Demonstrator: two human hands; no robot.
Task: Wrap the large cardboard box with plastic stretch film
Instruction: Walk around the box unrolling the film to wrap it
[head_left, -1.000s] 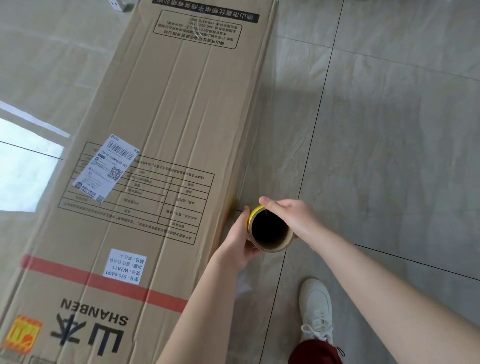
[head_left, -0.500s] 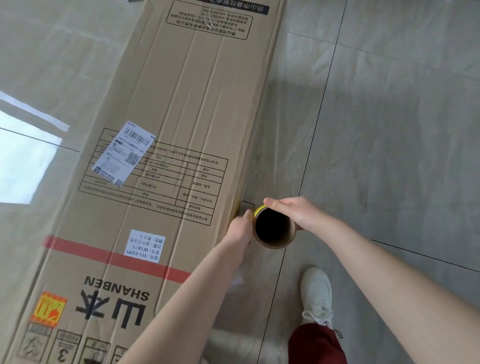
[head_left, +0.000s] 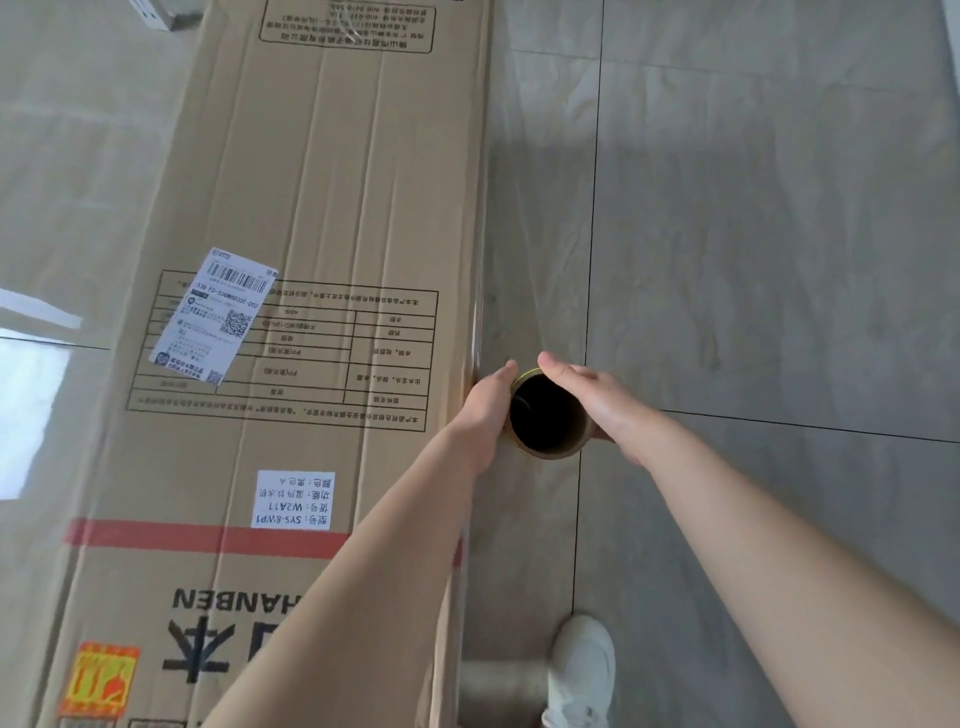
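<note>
My left hand (head_left: 485, 410) and right hand (head_left: 602, 402) grip roll (head_left: 553, 453) upright just beside box (head_left: 322, 182); should pull taut, hug box side.

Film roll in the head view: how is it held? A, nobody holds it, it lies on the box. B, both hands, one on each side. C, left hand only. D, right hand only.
B: the left hand and right hand grip the film roll from opposite sides, beside the cardboard box.
</note>
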